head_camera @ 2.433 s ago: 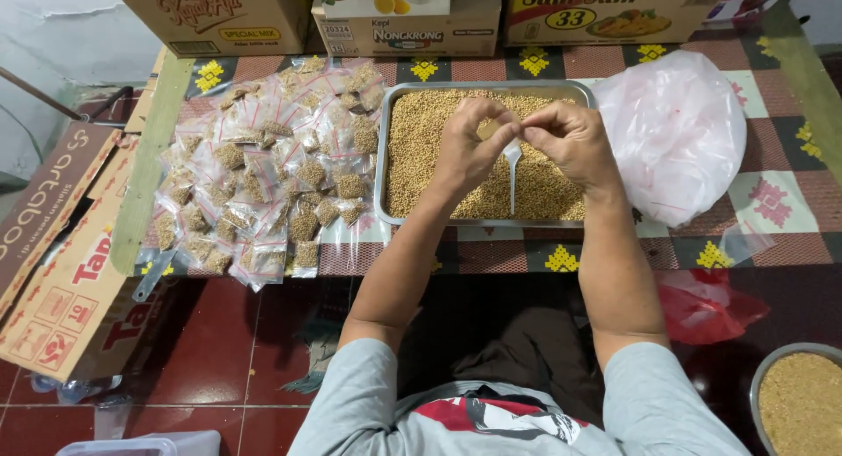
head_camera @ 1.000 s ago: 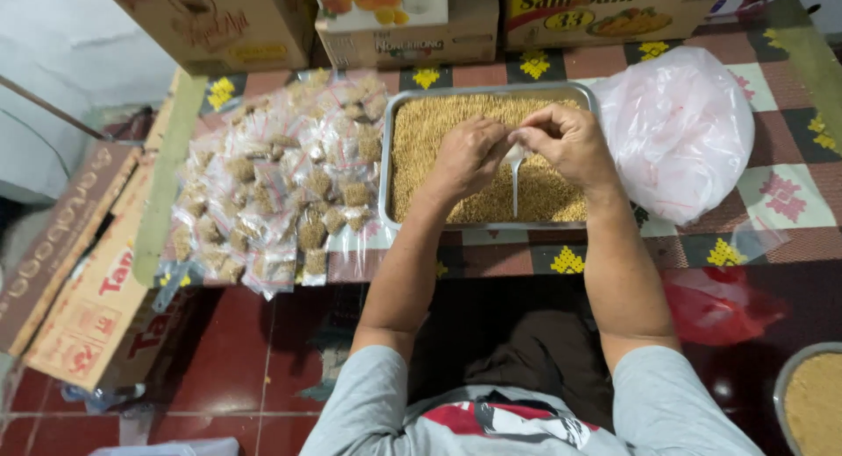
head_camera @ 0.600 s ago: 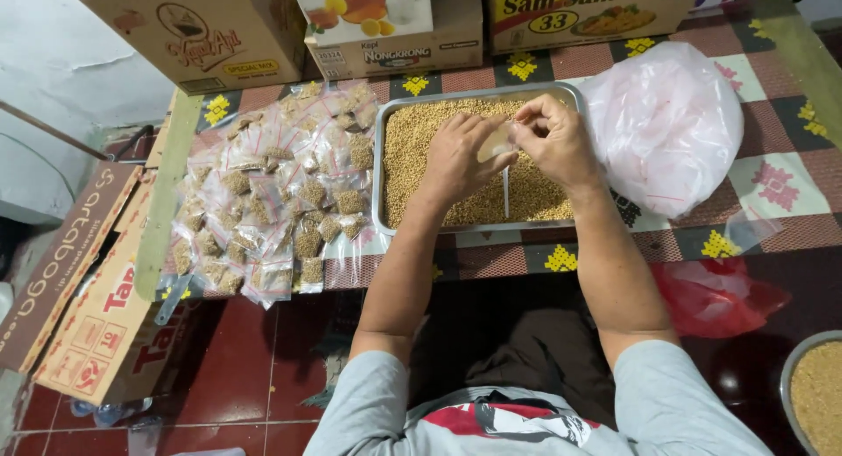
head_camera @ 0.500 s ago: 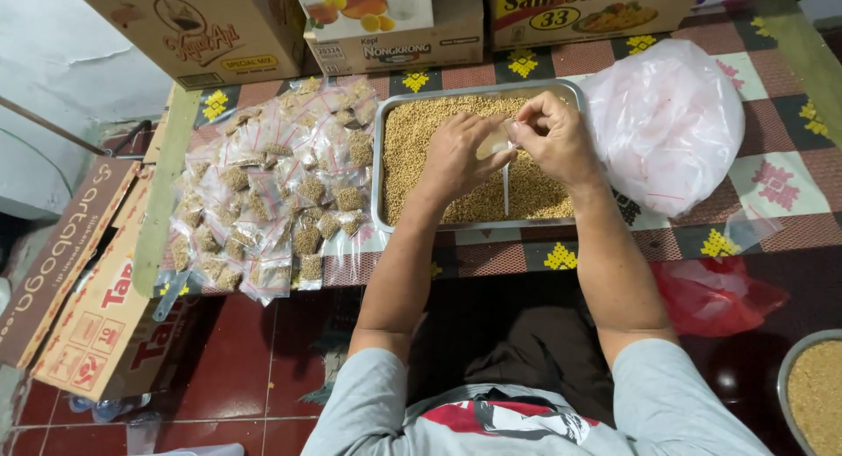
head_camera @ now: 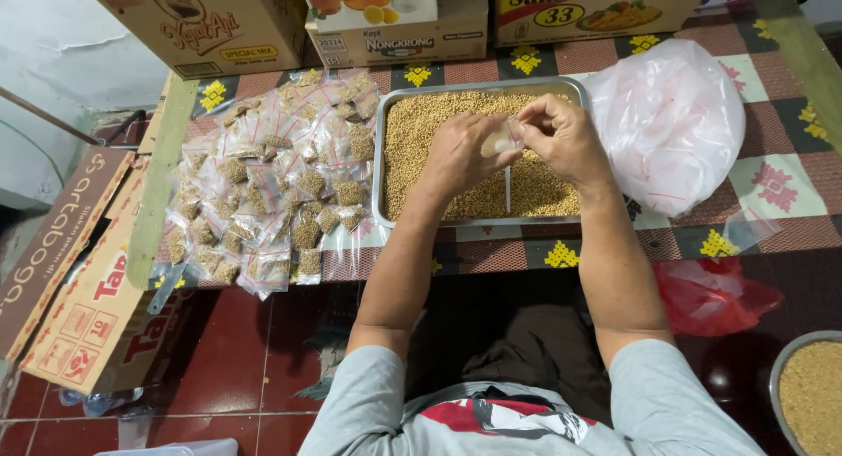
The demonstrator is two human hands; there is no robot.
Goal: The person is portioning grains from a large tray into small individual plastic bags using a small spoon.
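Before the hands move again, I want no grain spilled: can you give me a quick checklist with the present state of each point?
1. Small clear plastic packet pinched by both left hand and right hand: ok.
2. Packet held above the rectangular metal tray of tan grain: ok.
3. Packet mouth sealed: cannot tell.
4. Pile of filled clear packets lies left of the tray: ok.
5. Large crumpled clear plastic bag off the tray: ok.

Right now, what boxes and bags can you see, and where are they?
Brown carton: table's far left, with a drawing.
White-topped box: far middle, fruit picture.
Yellow-labelled carton: far right.
Flattened cartons: left floor, brown and red.
Small clear filled packets: heaped left of the metal tray.
Big clear plastic bag: right of the tray.
Red bag: lower right.
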